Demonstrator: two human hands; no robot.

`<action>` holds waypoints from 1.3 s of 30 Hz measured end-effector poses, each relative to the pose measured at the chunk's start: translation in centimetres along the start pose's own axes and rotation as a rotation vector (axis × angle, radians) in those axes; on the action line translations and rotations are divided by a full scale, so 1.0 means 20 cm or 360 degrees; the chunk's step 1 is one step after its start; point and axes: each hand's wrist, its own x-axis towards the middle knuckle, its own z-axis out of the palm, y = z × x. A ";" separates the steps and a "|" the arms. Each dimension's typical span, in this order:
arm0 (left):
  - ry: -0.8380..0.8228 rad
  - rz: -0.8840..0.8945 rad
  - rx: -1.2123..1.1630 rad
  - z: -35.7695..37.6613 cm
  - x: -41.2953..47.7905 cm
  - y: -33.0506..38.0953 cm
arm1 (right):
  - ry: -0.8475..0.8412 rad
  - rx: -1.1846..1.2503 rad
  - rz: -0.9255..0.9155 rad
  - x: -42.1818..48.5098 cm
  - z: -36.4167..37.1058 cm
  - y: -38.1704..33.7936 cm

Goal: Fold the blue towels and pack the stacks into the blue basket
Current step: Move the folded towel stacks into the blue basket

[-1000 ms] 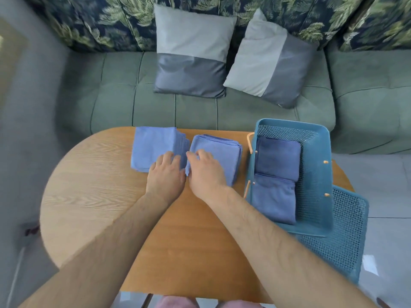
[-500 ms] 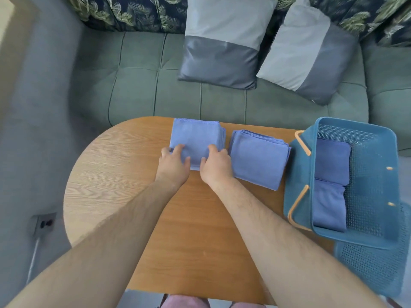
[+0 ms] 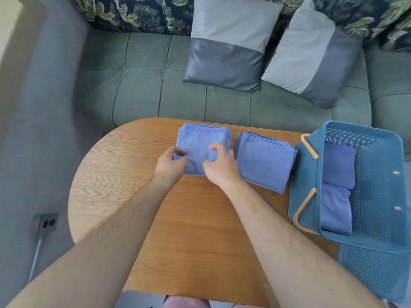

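Note:
Two stacks of folded blue towels lie side by side on the wooden table (image 3: 200, 230). My left hand (image 3: 170, 164) and my right hand (image 3: 219, 164) both grip the near edge of the left stack (image 3: 201, 144), fingers curled over its top towel. The right stack (image 3: 265, 161) lies untouched beside it. The blue basket (image 3: 311, 174) with orange handles stands at the table's right end and holds two darker folded towel stacks (image 3: 337, 187) along its left wall.
A second blue perforated basket or lid (image 3: 373, 270) sticks out beneath the basket at the right. A green sofa (image 3: 144, 85) with two grey cushions (image 3: 226, 45) runs behind the table. A floor socket (image 3: 46, 223) sits at the left.
The view has shifted left. Both hands moved from between the two stacks onto the left stack, and their fingers have now curled into its near edge.

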 end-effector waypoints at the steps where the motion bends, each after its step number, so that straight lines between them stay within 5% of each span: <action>1: -0.0049 -0.0049 -0.0108 -0.01 -0.02 0.00 | -0.0022 -0.0054 -0.0023 -0.01 -0.01 0.02; 5: -0.0225 0.0016 -0.0143 -0.02 -0.13 0.01 | 0.0026 -0.0354 -0.0225 -0.09 -0.06 0.09; 13: -0.0255 0.0452 0.0001 0.16 -0.47 0.17 | 0.0120 -0.0365 -0.0414 -0.29 -0.29 0.29; 24: -0.0390 0.0982 0.0393 0.85 -0.83 0.57 | 0.0400 -0.0442 -0.0425 -0.49 -0.97 0.83; 39: -0.0505 0.0869 0.1306 1.82 -0.60 0.87 | 0.0300 -0.0500 -0.0092 0.05 -1.35 1.38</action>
